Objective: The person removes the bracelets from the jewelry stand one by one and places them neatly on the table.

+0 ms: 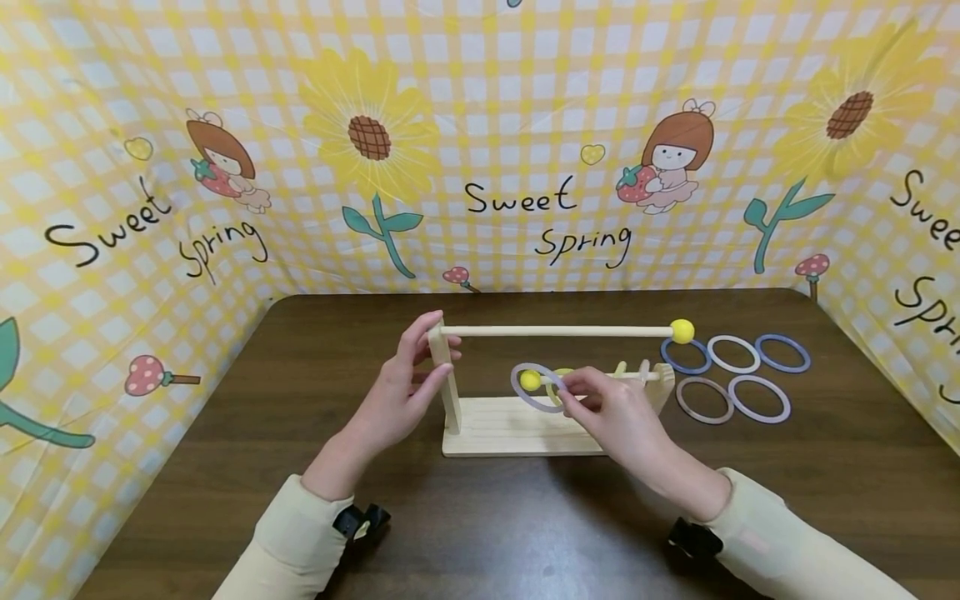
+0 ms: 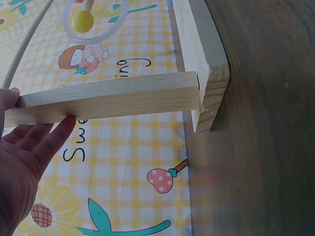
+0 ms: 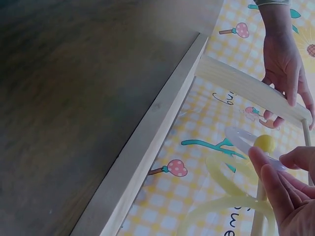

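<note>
My left hand (image 1: 397, 392) grips the upright left post (image 1: 450, 400) of a pale wooden stand, thumb on one side and fingers on the other. My right hand (image 1: 626, 421) pinches a pale purple ring (image 2: 92, 41) between thumb and fingers. In the head view that ring surrounds the yellow ball (image 1: 530, 380) tipping the stand's lower rod. Yellow rings (image 3: 236, 202) hang on this rod, partly hidden by the right hand in the head view. An upper rod (image 1: 555, 332) runs from the left post to another yellow ball (image 1: 682, 332).
Several loose rings lie on the dark table right of the stand, among them a white ring (image 1: 735, 370), a blue ring (image 1: 807, 360) and a lilac ring (image 1: 760, 419). The stand's flat base (image 1: 517, 427) rests on the table. A patterned cloth (image 1: 480, 150) encloses the back and sides.
</note>
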### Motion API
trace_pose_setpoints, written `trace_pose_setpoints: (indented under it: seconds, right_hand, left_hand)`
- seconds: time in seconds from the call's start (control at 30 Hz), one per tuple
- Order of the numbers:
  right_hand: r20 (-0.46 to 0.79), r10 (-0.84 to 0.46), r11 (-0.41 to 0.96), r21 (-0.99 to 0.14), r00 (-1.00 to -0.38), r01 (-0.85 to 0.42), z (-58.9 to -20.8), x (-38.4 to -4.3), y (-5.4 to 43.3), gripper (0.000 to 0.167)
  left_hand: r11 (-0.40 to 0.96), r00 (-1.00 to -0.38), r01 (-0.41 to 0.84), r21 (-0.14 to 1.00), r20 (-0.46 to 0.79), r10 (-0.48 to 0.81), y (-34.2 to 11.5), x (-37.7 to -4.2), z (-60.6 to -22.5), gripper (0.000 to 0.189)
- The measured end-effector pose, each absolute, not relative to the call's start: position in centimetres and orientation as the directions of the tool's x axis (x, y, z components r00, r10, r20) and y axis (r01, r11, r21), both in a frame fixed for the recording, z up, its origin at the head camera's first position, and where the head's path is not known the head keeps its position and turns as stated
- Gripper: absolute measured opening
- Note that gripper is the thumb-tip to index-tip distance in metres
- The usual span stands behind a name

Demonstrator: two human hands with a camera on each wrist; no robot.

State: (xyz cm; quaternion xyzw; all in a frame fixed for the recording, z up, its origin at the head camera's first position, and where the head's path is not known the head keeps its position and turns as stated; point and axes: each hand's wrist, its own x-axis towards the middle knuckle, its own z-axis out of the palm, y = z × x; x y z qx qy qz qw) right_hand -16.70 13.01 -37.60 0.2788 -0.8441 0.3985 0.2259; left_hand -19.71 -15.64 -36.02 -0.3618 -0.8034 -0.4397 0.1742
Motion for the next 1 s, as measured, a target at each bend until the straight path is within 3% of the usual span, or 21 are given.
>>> trace_pose_setpoints:
  seconds: [0.23, 0.83, 1.0]
  right_hand:
    - [0.589, -0.305, 0.53, -0.548, -0.748, -0.647, -37.5, -16.3, 13.1, 0.018]
    - [0.671, -0.335, 0.529, -0.447, -0.661, -0.722, -36.7, -14.8, 17.1, 0.027]
    - [0.678, -0.363, 0.514, -0.425, -0.639, -0.745, -36.3, -14.1, 19.3, 0.016]
  left_hand:
    - [0.35, -0.681, 0.732, 0.585, 0.596, 0.426, -15.7, -19.7, -36.1, 0.066]
    - [0.364, -0.692, 0.721, 0.589, 0.59, 0.416, -15.7, -19.5, -36.0, 0.071]
    - [0.353, -0.69, 0.723, 0.594, 0.59, 0.42, -15.6, -19.6, -36.0, 0.07]
